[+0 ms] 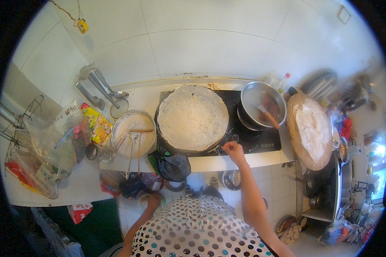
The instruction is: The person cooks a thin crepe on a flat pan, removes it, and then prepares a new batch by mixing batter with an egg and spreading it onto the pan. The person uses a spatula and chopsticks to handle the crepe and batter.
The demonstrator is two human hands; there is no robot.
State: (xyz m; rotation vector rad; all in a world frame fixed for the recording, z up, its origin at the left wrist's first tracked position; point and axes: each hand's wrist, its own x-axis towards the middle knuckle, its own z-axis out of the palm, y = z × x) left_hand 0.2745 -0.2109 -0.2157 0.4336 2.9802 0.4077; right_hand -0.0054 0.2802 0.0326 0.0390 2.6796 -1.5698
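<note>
My right hand (234, 152) reaches to the front right rim of a round griddle (209, 150). Its fingertips are drawn together beside pale scraps at the rim; whether they pinch one is too small to tell. A thin, pale crepe-like sheet (193, 117) covers the griddle top. Low beside my body hangs my left hand (153, 201), below the counter edge, its fingers mostly hidden. Left of the griddle stands a bowl of pale batter (141, 120), with a wooden T-shaped spreader (139, 147) and a metal-handled utensil (129, 159) resting across it.
A dark cloth (175, 167) hangs over the counter's front edge (212, 164). On the black cooktop (260, 141) sits a metal pot (244, 112) with a wooden-handled spatula (270, 119). Further right, a round woven board (296, 141) bears pale folded sheets (313, 128). Plastic bags (48, 144) lie left.
</note>
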